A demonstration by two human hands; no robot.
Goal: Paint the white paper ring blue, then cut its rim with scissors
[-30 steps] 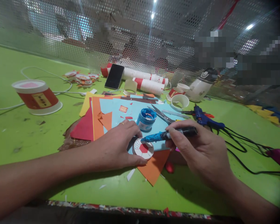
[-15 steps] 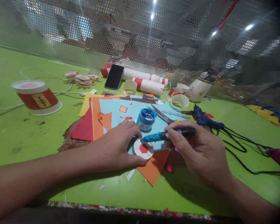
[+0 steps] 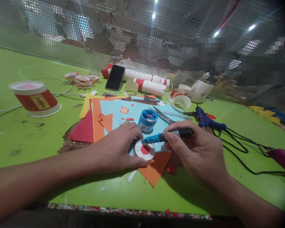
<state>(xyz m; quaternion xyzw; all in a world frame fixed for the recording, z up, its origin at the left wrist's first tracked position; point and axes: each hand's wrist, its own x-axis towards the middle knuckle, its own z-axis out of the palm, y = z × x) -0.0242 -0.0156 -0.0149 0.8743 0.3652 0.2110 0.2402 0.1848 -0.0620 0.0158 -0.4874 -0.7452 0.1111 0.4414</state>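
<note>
Red-and-white disc in the grasp of the left fingers, beneath the blue-smeared marker in the pinched right fingers

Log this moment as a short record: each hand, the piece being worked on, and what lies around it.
Left hand: thumb and fingers around the edge of a round disc
Right hand: grips a pen, black with a blue-coated front end
Disc face: white panels around a red centre, blue dots in one panel
Pen tip: at the dotted panel; contact hard to tell
Beyond disc: open blue jar on light blue paper
Right of jar: scissors, blue glue gun
Far side: phone, white-and-red tubes
</note>
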